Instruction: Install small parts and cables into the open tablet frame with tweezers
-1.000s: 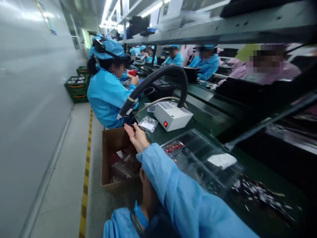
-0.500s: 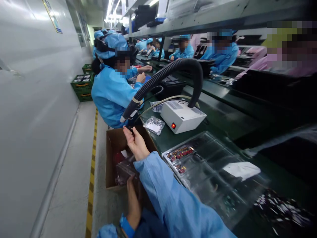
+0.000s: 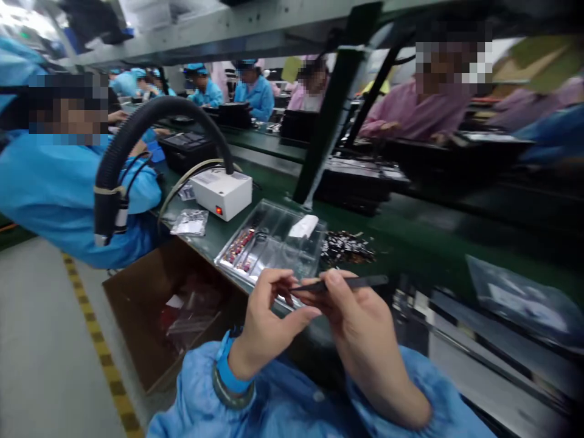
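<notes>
Black tweezers lie in my right hand, pinched between thumb and fingers, with the tip pointing left. My left hand is close by, its thumb stretched out and its fingers curved near the tweezers' tip; I see nothing held in it. Both hands are above the near edge of the bench. Just beyond them is a clear plastic compartment tray with small red and gold parts in its left compartments. A white piece rests on the tray's far right.
A cardboard box with plastic bags stands below the bench at left. Behind the tray are a white unit and its black hose. Small dark parts are heaped right of the tray. A co-worker sits at left.
My view has swung right. My left hand has come up out of the cardboard box, and my right hand has drawn back from above it; the hands are now together, with the tweezers plainly visible.
</notes>
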Motion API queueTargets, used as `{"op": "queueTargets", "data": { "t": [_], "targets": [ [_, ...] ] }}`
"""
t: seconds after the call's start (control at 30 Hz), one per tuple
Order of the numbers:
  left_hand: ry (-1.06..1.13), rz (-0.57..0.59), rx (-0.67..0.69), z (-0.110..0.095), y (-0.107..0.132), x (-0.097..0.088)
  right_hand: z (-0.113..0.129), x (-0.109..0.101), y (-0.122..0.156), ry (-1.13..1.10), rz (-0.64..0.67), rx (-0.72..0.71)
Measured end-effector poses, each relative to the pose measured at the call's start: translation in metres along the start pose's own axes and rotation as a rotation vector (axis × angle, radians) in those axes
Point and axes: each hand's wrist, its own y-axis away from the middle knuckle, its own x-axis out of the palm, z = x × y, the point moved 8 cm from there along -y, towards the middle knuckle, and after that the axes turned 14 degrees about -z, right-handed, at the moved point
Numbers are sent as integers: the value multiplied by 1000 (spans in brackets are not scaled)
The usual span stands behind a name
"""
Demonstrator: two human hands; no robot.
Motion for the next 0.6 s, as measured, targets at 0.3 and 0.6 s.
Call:
{"op": "queueTargets", "data": {
  "t": [0.3, 0.6],
  "targets": [
    [-120, 215, -132, -13, 32, 87, 28, -97, 6, -3, -224, 13],
    [-151, 169, -153, -21, 38, 110, 33, -111, 3, -178, -210, 205]
  ]
}}
